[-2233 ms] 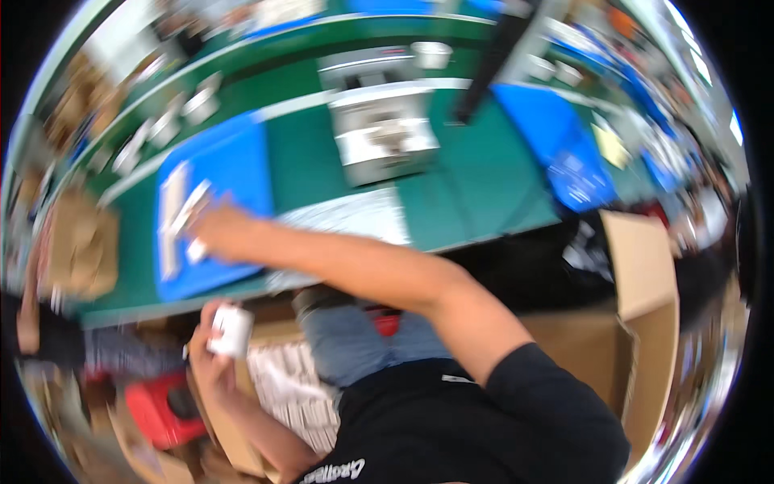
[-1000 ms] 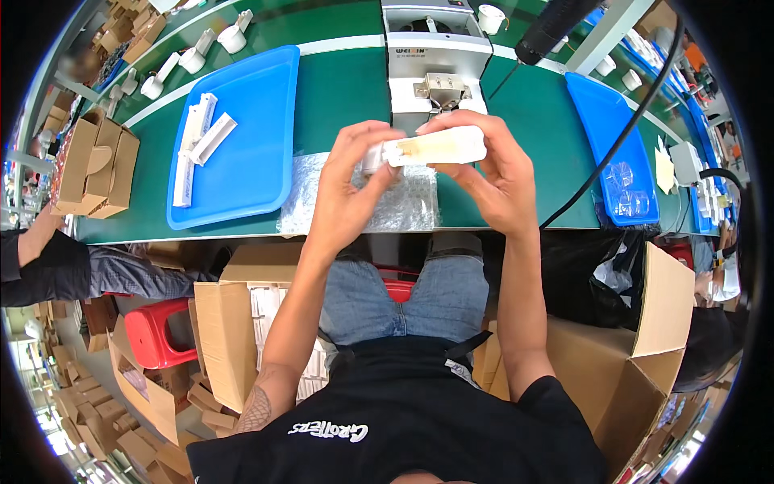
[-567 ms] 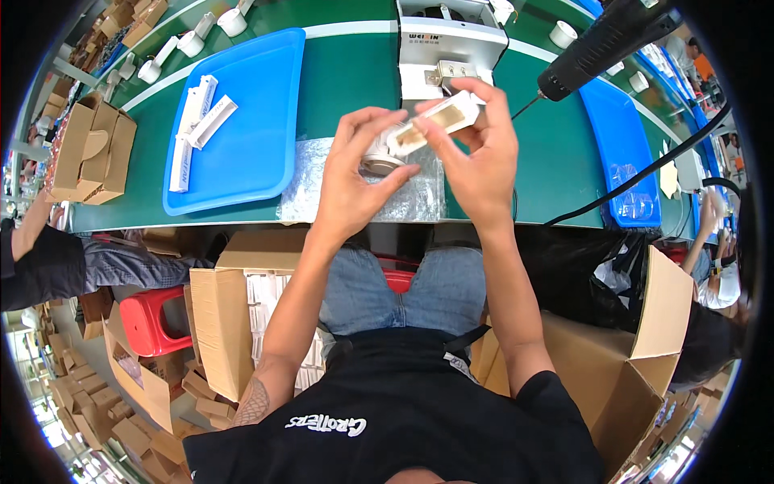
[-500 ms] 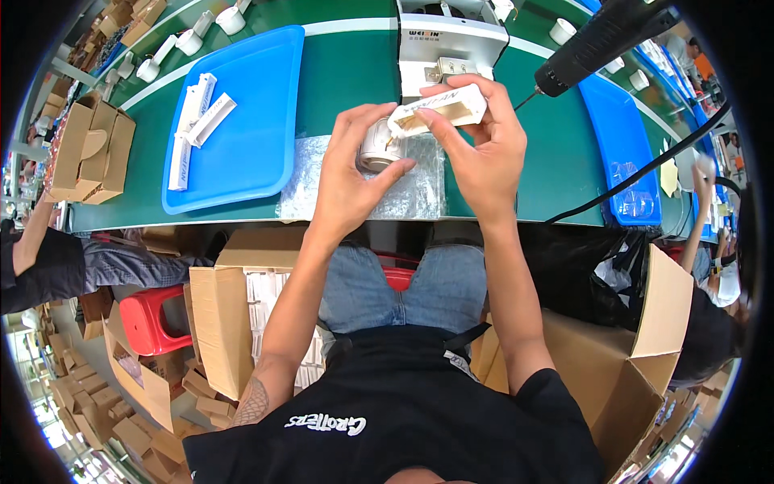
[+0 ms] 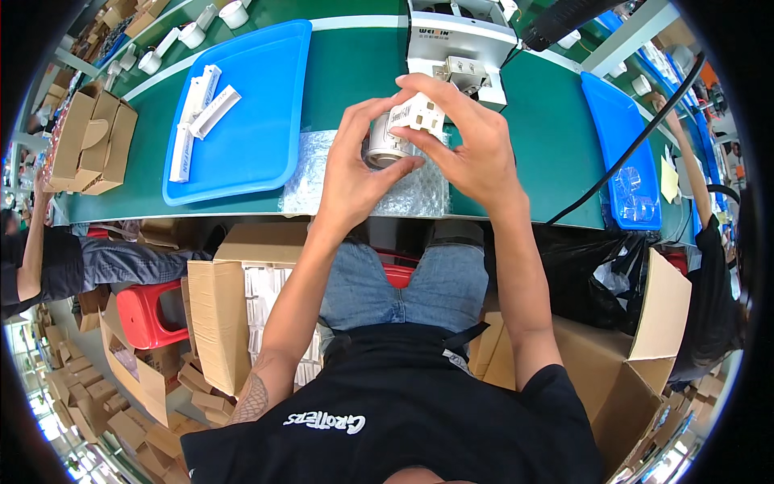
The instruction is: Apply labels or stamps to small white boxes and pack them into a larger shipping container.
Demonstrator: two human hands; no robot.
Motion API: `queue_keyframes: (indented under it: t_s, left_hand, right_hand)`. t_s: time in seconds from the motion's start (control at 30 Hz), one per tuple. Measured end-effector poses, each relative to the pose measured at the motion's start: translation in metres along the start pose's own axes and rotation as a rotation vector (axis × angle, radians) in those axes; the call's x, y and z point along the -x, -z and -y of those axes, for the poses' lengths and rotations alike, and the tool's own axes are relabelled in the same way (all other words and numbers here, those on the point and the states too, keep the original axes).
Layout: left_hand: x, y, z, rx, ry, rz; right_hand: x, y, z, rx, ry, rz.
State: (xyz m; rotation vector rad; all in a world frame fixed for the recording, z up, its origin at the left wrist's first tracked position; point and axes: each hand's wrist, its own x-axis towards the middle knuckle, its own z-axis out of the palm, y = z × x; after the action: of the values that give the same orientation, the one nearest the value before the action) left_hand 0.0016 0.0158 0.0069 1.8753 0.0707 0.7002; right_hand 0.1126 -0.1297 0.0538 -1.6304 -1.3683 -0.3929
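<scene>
My left hand (image 5: 348, 165) is closed around a short white cylindrical part (image 5: 384, 147), thumb along its lower edge. With thumb and fingers, my right hand (image 5: 477, 143) grips a white plastic housing (image 5: 425, 115), whose end with small square openings shows. The housing meets the cylinder's upper right side; whether the two are joined is hidden by my fingers. Both are held above a sheet of clear plastic film (image 5: 314, 171) on the green table (image 5: 548, 137).
A blue tray (image 5: 262, 137) at left bears several white housings (image 5: 193, 121). Ahead stands a silver machine (image 5: 463, 40) beside a hanging black electric screwdriver (image 5: 556, 22). Its black cable (image 5: 637, 149) crosses before another blue tray (image 5: 597, 113). Open cartons (image 5: 218, 323) flank my legs; people sit at both sides.
My right hand has turned the white housing, so its end faces me instead of its long hollow side. The hanging screwdriver has swung farther away. My left hand keeps its hold.
</scene>
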Motion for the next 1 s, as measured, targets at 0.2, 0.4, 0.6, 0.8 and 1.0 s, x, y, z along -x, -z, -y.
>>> queue_keyframes:
  t_s: [0.2,0.4,0.6,0.8,1.0]
  left_hand:
    - [0.001,-0.001,0.003,0.061,0.015,0.0]
    - [-0.004,0.006,-0.001,0.051,0.133,0.083]
    - [-0.009,0.001,0.0,-0.031,0.137,-0.018]
    - [-0.005,-0.016,-0.007,-0.256,-0.048,-0.04]
    - [0.008,-0.009,0.006,-0.321,-0.019,-0.087]
  right_hand:
    - [0.001,0.002,-0.002,-0.104,-0.018,0.033]
    - [-0.001,0.003,0.002,-0.406,-0.338,0.047]
    - [0.024,-0.007,0.004,-0.331,-0.345,-0.264]
    - [0.012,-0.017,0.004,0.036,-0.531,-0.355]
    - [0.024,-0.02,0.018,-0.008,-0.435,-0.28]
